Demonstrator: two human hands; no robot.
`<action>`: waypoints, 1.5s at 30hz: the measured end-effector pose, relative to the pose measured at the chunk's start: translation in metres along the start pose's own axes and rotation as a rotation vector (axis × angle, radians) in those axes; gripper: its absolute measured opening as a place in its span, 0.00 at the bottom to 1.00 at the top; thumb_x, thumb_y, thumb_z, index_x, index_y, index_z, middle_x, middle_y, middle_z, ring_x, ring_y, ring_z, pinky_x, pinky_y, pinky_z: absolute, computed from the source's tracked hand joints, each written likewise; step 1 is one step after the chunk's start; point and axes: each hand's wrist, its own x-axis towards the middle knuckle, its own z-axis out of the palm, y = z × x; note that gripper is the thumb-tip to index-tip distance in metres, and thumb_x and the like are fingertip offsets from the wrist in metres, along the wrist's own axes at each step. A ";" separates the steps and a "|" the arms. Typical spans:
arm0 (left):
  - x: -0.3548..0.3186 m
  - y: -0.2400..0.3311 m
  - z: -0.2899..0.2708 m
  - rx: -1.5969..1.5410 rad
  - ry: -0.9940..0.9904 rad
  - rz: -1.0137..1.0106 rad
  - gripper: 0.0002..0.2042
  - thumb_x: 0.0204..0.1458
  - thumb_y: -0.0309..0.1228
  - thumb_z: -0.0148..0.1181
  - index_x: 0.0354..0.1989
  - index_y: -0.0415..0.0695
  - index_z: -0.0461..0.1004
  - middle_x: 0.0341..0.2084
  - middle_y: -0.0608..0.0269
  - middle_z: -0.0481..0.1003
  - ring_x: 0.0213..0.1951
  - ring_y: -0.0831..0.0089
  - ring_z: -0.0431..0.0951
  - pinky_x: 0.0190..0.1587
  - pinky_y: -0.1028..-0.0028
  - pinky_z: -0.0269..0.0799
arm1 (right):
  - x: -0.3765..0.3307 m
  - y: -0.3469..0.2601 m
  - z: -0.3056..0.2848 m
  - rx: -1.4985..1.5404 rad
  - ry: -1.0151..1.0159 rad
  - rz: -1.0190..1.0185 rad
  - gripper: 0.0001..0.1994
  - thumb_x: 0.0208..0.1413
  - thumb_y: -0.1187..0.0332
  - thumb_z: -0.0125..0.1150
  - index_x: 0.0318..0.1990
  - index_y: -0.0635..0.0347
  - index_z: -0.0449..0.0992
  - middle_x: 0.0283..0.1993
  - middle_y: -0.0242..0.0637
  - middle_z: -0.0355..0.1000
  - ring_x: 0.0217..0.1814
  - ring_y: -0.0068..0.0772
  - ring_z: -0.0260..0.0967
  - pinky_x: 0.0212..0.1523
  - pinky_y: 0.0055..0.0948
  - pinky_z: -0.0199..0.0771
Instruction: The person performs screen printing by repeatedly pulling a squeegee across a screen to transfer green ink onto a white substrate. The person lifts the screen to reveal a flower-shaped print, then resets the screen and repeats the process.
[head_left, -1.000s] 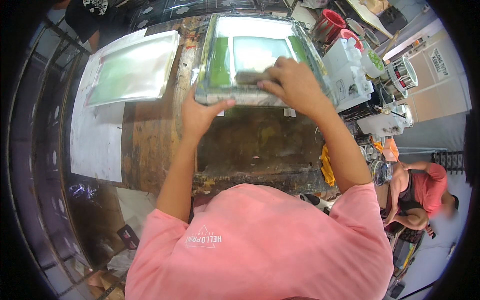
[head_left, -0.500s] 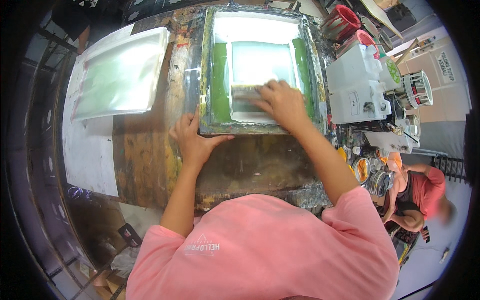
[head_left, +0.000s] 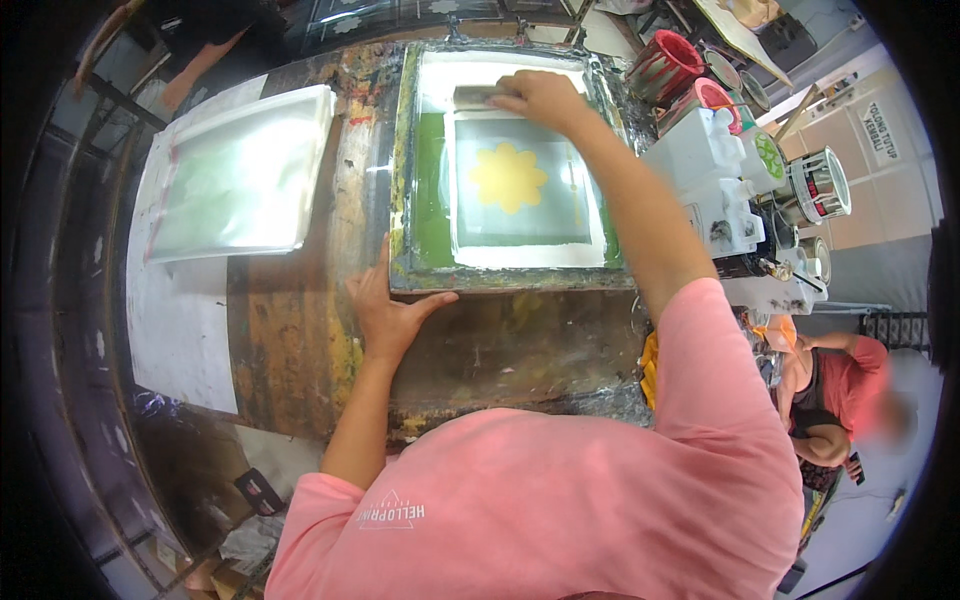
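A screen-printing frame (head_left: 500, 279) with a paint-stained rim lies on the table before me. Its mesh has green borders, and white ink lies along the far end and sides. A yellow flower shape (head_left: 508, 178) shows through the greyish middle. My right hand (head_left: 545, 100) is closed around a squeegee (head_left: 476, 97) at the far part of the mesh. Braced against the near left corner of the frame is my left hand (head_left: 387, 305), its thumb stretched along the front edge and a finger up the left side.
Left of the frame, a stack of clear plastic sheets (head_left: 240, 180) rests on white paper (head_left: 180, 330). White jugs (head_left: 695, 160), a red paint bucket (head_left: 665, 65) and several other cans crowd the right. Another person (head_left: 845, 390) sits at far right; a person's arm (head_left: 205, 65) shows at upper left.
My right hand has pushed the squeegee from the near part of the mesh to the far end, uncovering the yellow flower. My left hand stays at the corner.
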 end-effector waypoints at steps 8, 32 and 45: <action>-0.006 -0.002 0.001 0.060 0.021 0.011 0.57 0.31 0.62 0.82 0.71 0.39 0.69 0.37 0.59 0.81 0.43 0.60 0.71 0.53 0.60 0.64 | -0.100 -0.094 -0.027 -0.098 -0.078 0.049 0.21 0.65 0.42 0.59 0.45 0.49 0.80 0.40 0.38 0.76 0.45 0.46 0.78 0.39 0.49 0.80; 0.011 0.031 -0.006 0.576 -0.172 0.052 0.52 0.59 0.69 0.55 0.80 0.40 0.51 0.72 0.33 0.59 0.74 0.38 0.55 0.75 0.37 0.37 | -0.059 -0.149 -0.215 -0.188 0.533 -0.036 0.23 0.59 0.48 0.60 0.33 0.64 0.80 0.28 0.49 0.77 0.35 0.53 0.77 0.46 0.50 0.69; 0.076 0.082 0.003 -0.191 0.079 0.049 0.33 0.59 0.40 0.72 0.66 0.28 0.70 0.63 0.33 0.73 0.65 0.45 0.75 0.68 0.55 0.69 | -0.033 -0.139 -0.235 -0.115 0.528 -0.001 0.25 0.57 0.49 0.58 0.24 0.66 0.80 0.26 0.54 0.77 0.33 0.57 0.78 0.43 0.53 0.72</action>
